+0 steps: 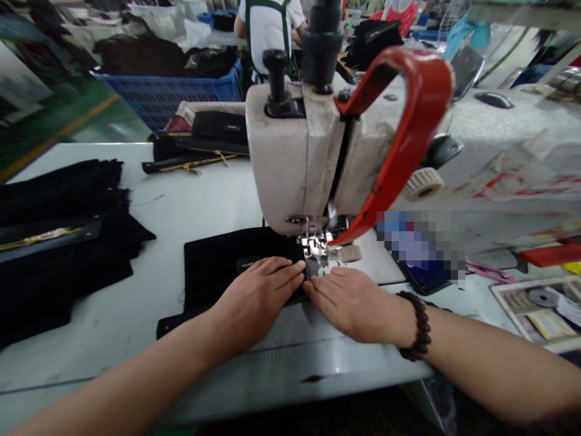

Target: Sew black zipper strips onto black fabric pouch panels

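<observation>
A piece of black fabric (218, 257) with a small dark label (245, 263) lies under the presser foot (316, 245) of a sewing machine (290, 163). My left hand (254, 300) rests flat on the fabric near its right edge, fingers stretched toward the foot. Beside it, my right hand (351, 303) lies with extended fingers on the machine's bed, fingertips touching the fabric's right edge. Both thumbs are mostly hidden. A dark beaded bracelet (415, 327) circles my right wrist.
A red curved guard (422, 121) arches over the needle area. Black fabric pieces with zippers (59, 236) lie at left, more zippered pieces (200, 142) behind. A phone (422, 260) and parts tray (540, 309) sit at right. Beyond are a blue crate (167, 88) and a person (270, 33).
</observation>
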Demonstrator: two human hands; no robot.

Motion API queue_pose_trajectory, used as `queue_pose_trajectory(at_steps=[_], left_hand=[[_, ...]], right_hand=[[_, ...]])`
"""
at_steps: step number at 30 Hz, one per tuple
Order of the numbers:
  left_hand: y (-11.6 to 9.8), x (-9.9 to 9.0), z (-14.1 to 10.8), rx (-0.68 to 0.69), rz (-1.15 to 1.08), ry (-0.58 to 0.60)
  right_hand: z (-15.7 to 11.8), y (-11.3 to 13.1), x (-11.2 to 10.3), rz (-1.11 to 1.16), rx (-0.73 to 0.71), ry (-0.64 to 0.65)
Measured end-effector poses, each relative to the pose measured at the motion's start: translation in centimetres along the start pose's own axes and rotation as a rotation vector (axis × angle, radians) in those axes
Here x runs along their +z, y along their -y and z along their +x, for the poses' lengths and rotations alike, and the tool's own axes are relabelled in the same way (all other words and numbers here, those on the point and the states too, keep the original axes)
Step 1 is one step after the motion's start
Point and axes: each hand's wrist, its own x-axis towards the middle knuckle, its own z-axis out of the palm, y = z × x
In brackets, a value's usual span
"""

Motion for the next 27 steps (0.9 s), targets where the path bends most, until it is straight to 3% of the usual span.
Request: queue_pose_trajectory(at_steps=[7,18,27], left_hand=[[1.2,0.0,0.7,0.002,0.003,-0.017],[2.9,-0.1,2.1,0.069,-0.024,-0.193],[3.4,0.2,2.1,0.095,0.020,-0.186]], right_hand=[[0.4,-0.6,0.5,-0.005,0.034,-0.005],[1.4,-1.9,1.1,0.027,0.138,0.142],[1.4,-1.9,1.3,0.012,0.157,0.112]])
